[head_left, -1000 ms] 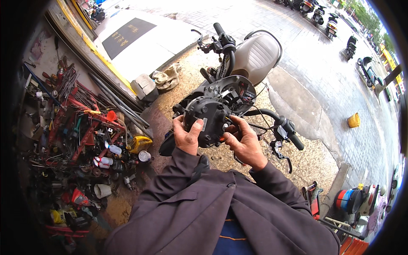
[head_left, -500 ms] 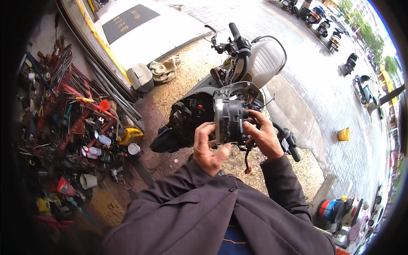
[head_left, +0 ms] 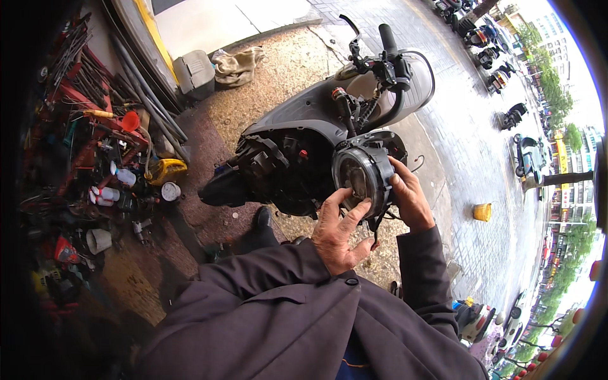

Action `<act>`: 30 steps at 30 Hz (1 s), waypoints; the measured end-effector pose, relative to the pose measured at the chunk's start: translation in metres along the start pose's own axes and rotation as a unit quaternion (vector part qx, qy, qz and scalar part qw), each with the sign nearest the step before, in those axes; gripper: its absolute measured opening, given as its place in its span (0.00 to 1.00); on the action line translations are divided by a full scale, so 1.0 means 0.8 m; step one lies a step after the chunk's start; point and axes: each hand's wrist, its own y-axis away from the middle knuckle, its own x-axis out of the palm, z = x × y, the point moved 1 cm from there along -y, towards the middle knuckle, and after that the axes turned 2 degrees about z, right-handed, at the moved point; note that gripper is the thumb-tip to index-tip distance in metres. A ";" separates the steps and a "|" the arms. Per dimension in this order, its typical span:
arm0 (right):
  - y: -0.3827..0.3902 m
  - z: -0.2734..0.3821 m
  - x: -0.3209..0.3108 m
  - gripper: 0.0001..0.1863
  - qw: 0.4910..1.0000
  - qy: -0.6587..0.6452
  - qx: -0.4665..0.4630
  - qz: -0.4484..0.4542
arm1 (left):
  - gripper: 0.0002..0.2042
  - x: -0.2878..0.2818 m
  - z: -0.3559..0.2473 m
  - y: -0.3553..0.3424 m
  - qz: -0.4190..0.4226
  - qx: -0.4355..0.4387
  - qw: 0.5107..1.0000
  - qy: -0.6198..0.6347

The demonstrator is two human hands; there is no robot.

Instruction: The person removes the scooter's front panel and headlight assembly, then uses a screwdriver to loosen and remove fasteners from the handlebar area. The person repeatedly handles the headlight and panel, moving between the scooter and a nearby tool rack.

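Observation:
A round headlamp unit with a clear lens and black housing faces partly toward me, in front of the open, dark front body of a scooter. My right hand grips the lamp's right edge, thumb on the rim. My left hand lies at its lower left, open, two fingertips touching the lens and thumb apart below. The scooter's handlebar with lever and loose cables rises behind; loose wiring hangs below the lamp, partly hidden by my hands.
A heap of tools, red racks and bottles lies at left, with a yellow jug. A grey bin and cloth sit by the doorway. A yellow bucket stands on the paving; parked scooters line the street.
The lamp unit has turned from its black back to its lens side and shifted right. My left hand has let go of the housing's edge and moved onto the lens. My view has swung slightly.

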 end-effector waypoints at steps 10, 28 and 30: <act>0.005 0.012 0.010 0.59 0.998 0.060 -0.010 -0.010 | 0.32 -0.023 0.011 -0.022 0.025 0.007 1.000 0.007; -0.002 0.054 0.070 0.39 0.910 0.372 0.022 -0.183 | 0.27 -0.038 0.067 -0.034 0.030 0.032 0.992 0.117; -0.002 0.053 0.069 0.39 0.919 0.342 0.033 -0.192 | 0.28 -0.040 0.080 -0.033 0.002 -0.033 0.989 0.148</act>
